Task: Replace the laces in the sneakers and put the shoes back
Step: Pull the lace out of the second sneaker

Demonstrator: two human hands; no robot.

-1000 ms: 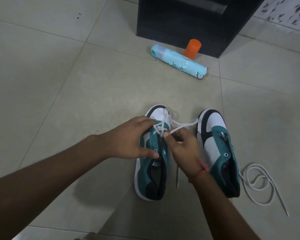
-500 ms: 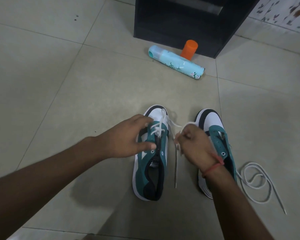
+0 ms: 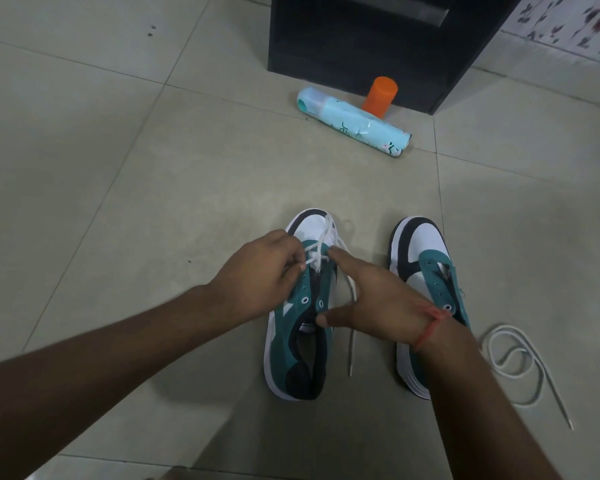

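Two teal, white and black sneakers stand side by side on the tiled floor. The left sneaker (image 3: 297, 341) has a white lace (image 3: 321, 242) threaded through its front eyelets; one lace end (image 3: 352, 327) hangs down its right side to the floor. My left hand (image 3: 257, 275) pinches a strand of that lace at the sneaker's left eyelets. My right hand (image 3: 378, 303) rests on the sneaker's right side, index finger straight and touching the lace crossing, thumb at the tongue. The right sneaker (image 3: 420, 258) has no lace and is partly hidden by my right wrist. A second white lace (image 3: 520, 368) lies coiled on the floor, right.
A light-blue spray can (image 3: 354, 126) lies on its side on the floor ahead, with an orange cap (image 3: 380, 97) standing behind it. A black cabinet (image 3: 368, 39) stands at the back. Bare tiles (image 3: 118, 168) stretch to the left.
My right hand let go of the lace end it was pulling to the right and moved back to the left sneaker, index finger now stretched out. My left hand shifted to pinch the lace.
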